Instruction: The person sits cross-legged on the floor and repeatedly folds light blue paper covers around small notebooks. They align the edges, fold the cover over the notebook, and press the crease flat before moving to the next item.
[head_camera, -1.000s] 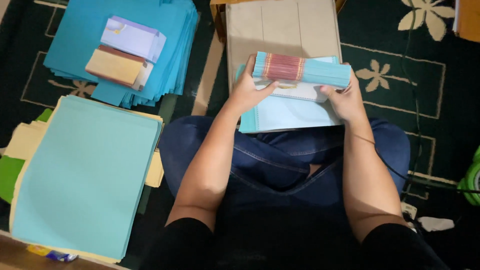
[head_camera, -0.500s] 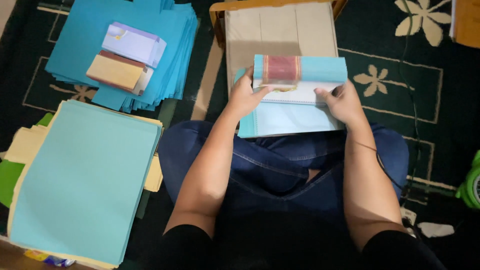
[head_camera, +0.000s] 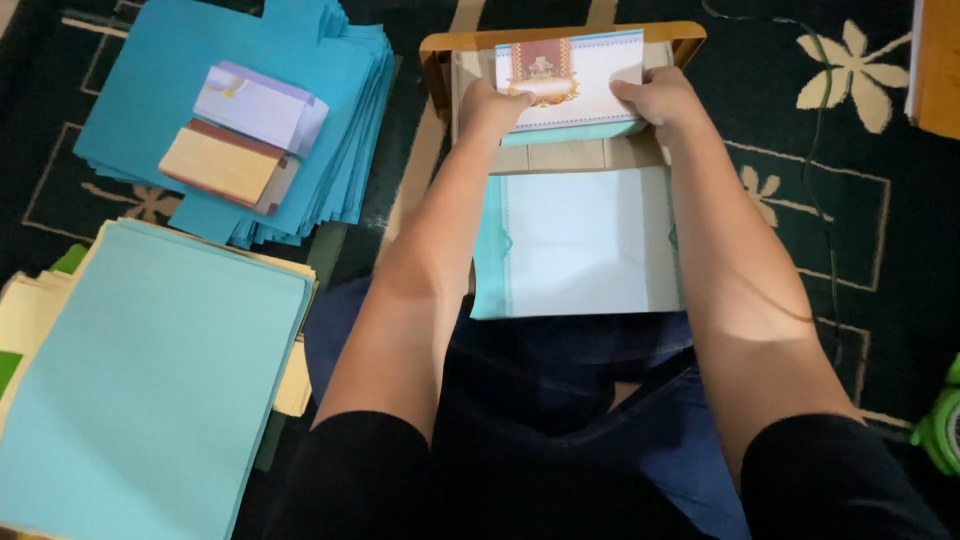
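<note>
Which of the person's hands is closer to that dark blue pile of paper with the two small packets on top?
Left. The left hand grips the card stack on the side facing the dark blue pile; the right hand holds the far side.

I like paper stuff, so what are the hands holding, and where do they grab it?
Both hands, left hand and right hand, hold a stack of cards by its two side edges.

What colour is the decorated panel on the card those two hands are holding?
Dark red with gold ornament, on a white card edged in pale blue. The head view shows it best.

1 head view, steep downward, close over lap, forearms
</note>
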